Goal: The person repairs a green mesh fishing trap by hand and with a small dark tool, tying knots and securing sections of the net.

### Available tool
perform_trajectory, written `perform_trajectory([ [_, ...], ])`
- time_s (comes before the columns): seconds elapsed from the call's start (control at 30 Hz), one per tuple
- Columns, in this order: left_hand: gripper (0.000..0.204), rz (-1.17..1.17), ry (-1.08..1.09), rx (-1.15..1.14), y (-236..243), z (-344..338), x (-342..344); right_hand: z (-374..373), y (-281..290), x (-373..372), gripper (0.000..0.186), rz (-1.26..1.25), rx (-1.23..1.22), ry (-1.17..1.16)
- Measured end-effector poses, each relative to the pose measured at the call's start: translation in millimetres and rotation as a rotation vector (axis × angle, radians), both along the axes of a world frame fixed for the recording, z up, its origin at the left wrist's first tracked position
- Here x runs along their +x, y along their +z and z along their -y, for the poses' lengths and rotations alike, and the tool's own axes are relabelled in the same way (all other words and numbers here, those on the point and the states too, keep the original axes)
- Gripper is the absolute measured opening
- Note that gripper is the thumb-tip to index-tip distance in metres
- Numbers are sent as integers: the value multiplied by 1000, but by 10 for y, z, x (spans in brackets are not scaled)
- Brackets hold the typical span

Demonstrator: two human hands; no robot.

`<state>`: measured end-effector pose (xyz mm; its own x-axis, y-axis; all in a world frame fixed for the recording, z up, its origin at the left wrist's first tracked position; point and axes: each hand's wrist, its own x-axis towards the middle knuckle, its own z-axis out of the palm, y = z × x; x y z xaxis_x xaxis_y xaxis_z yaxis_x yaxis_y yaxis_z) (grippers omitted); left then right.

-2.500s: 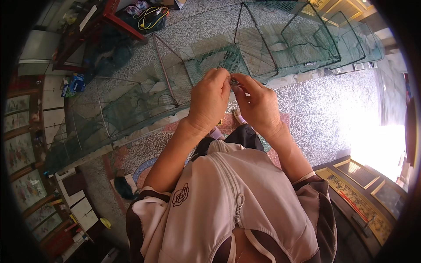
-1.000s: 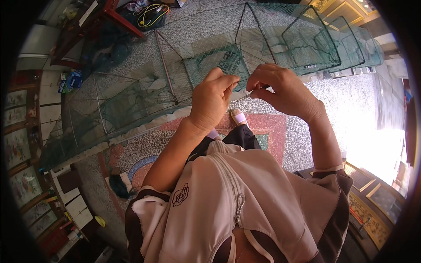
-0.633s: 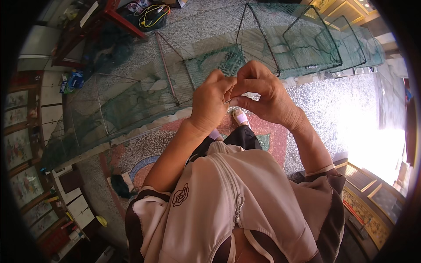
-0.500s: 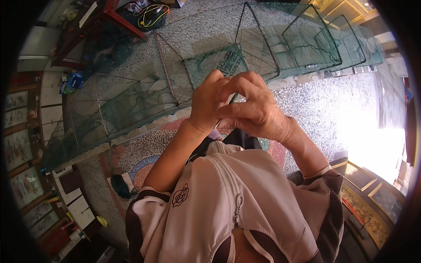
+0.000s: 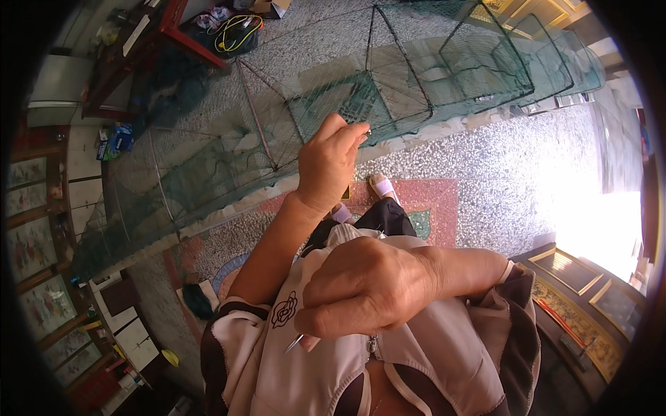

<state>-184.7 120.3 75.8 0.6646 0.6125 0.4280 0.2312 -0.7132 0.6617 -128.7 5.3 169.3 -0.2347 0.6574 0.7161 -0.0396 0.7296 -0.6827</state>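
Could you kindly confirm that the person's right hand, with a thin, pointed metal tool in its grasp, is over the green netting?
Not quite: the head view shows the right hand, with a thin, pointed metal tool in its grasp, in front of the beige zip-front top, not over the green netting.

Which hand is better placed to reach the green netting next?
Left, probably: the left hand overlaps the green netting in view, pinching what seems a tiny item; the right hand is over the beige shirt, gripping a pointed metal tool.
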Motion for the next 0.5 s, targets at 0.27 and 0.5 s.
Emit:
perform_trajectory([
  [0.27, 20, 40, -58, -45, -68, 5, -37, -150, 296, -45, 7, -112, 15, 110],
  [0.5, 33, 81, -9, 21, -33, 86, -16, -309, 543, 154, 6, -131, -109, 111],
])
